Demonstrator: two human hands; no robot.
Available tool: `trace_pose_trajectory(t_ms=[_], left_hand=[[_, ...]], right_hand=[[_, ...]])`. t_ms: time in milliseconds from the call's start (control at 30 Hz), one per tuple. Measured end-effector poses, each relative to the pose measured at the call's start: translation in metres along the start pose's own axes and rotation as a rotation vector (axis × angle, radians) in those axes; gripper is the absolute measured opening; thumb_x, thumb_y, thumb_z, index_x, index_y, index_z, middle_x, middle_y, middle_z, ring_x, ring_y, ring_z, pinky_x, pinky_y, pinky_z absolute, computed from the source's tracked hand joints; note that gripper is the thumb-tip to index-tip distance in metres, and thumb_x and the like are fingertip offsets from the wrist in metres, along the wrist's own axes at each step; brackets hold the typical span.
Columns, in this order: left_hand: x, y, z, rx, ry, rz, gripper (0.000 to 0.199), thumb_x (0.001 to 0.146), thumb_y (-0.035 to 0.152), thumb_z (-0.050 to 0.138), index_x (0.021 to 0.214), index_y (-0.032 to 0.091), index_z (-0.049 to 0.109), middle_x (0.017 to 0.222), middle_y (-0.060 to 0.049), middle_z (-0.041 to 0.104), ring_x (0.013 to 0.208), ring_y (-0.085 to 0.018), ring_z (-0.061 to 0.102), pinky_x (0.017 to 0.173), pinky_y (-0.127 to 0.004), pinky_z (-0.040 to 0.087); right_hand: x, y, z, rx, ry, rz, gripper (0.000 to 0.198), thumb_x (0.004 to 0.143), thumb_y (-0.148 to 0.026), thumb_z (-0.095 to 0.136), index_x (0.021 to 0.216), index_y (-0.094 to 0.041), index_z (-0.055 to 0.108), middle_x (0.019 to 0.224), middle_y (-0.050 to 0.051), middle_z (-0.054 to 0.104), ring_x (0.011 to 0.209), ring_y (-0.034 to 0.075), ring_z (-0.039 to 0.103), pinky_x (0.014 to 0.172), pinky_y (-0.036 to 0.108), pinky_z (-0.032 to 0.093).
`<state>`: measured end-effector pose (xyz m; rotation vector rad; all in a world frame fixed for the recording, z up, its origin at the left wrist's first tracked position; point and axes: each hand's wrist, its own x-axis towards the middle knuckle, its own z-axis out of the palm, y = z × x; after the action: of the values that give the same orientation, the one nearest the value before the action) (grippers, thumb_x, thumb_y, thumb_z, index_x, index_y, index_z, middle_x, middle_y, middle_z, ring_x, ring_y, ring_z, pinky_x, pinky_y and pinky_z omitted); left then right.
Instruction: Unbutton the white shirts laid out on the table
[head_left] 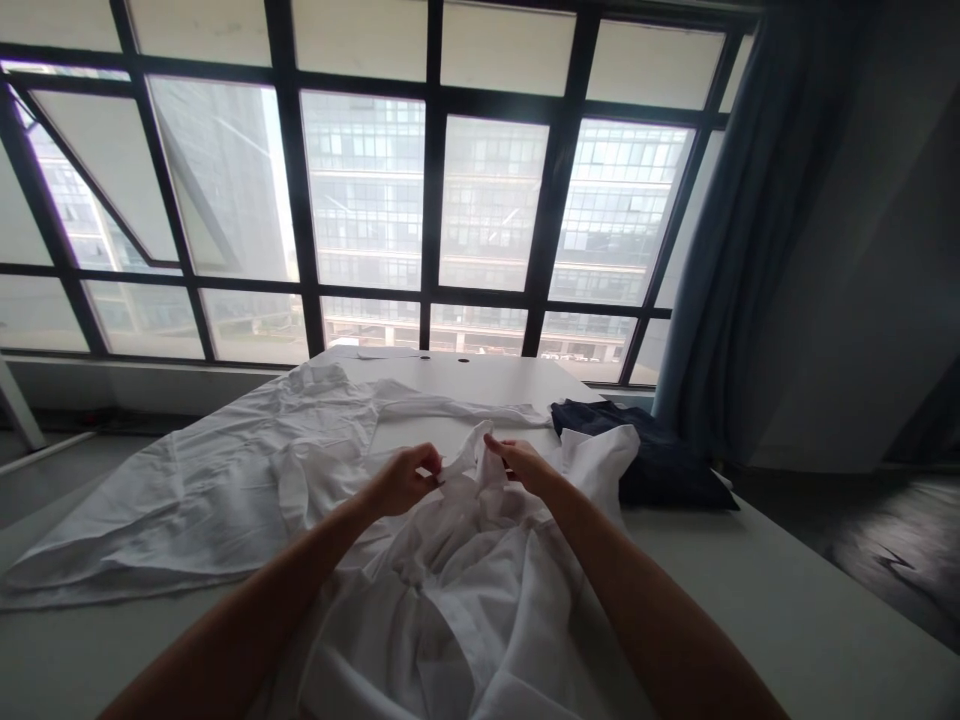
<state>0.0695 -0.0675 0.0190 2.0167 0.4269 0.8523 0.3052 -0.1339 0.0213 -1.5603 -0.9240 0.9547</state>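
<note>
A crumpled white shirt (465, 580) hangs bunched in front of me, its lower part reaching the bottom of the view. My left hand (411, 478) pinches the shirt's upper edge, which looks like the collar, between thumb and fingers. On the other side of that edge, my right hand (519, 464) grips it with the thumb on top. A raised flap of cloth stands between the two hands. Folds hide most of the shirt's shape.
A second white garment (202, 480) lies spread over the left of the white table (750, 580). Dark navy folded clothing (667, 465) sits at the right. Beyond the table are large windows (495, 200) and a blue-grey curtain (739, 250).
</note>
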Motion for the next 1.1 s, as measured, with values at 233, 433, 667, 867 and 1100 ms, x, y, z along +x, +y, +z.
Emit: trace_pose_trajectory(t_ms=[233, 433, 667, 867, 1100], left_hand=[[-0.001, 0.001, -0.007, -0.277, -0.012, -0.417, 0.047, 0.049, 0.027, 0.086, 0.081, 0.016, 0.054, 0.073, 0.001, 0.066, 0.063, -0.013, 0.063, 0.06, -0.026, 0.052], [-0.001, 0.008, -0.02, 0.063, 0.128, -0.458, 0.025, 0.056, 0.021, 0.075, 0.067, 0.017, 0.053, 0.047, 0.006, 0.056, 0.044, -0.01, 0.051, 0.046, -0.02, 0.037], [0.007, 0.009, -0.029, 0.127, 0.306, -0.397, 0.011, 0.06, 0.022, 0.06, 0.058, 0.019, 0.049, 0.04, 0.008, 0.046, 0.04, -0.009, 0.044, 0.044, -0.02, 0.029], [0.01, 0.015, -0.031, -0.13, 0.458, -0.167, 0.018, 0.052, 0.024, 0.058, 0.057, 0.02, 0.041, 0.051, 0.007, 0.042, 0.051, -0.008, 0.04, 0.052, -0.021, 0.034], [0.007, 0.019, -0.024, 0.037, 0.342, 0.004, 0.013, 0.054, 0.016, 0.048, 0.055, 0.016, 0.061, 0.067, -0.001, 0.05, 0.065, -0.013, 0.048, 0.059, -0.024, 0.04]], right_hand=[[-0.001, -0.008, -0.013, 0.192, -0.127, -0.143, 0.037, 0.052, -0.035, 0.087, 0.072, -0.016, 0.063, 0.069, 0.001, 0.065, 0.062, 0.013, 0.057, 0.058, 0.025, 0.047], [-0.002, -0.013, -0.027, 0.008, 0.047, -0.128, 0.022, 0.051, -0.016, 0.07, 0.062, -0.019, 0.051, 0.054, -0.005, 0.051, 0.047, 0.007, 0.039, 0.044, 0.021, 0.03], [-0.008, -0.017, -0.016, -0.553, 0.321, -0.299, 0.019, 0.061, -0.011, 0.057, 0.077, -0.017, 0.065, 0.064, 0.0, 0.06, 0.064, 0.015, 0.054, 0.058, 0.024, 0.037], [-0.015, -0.023, -0.018, -0.6, 0.333, -0.517, 0.014, 0.07, -0.016, 0.053, 0.082, -0.019, 0.058, 0.076, 0.002, 0.059, 0.07, 0.017, 0.053, 0.065, 0.027, 0.039], [-0.022, -0.02, -0.018, -0.518, 0.076, -0.77, 0.013, 0.058, -0.009, 0.044, 0.062, -0.02, 0.049, 0.079, 0.001, 0.049, 0.071, 0.015, 0.047, 0.066, 0.025, 0.04]])
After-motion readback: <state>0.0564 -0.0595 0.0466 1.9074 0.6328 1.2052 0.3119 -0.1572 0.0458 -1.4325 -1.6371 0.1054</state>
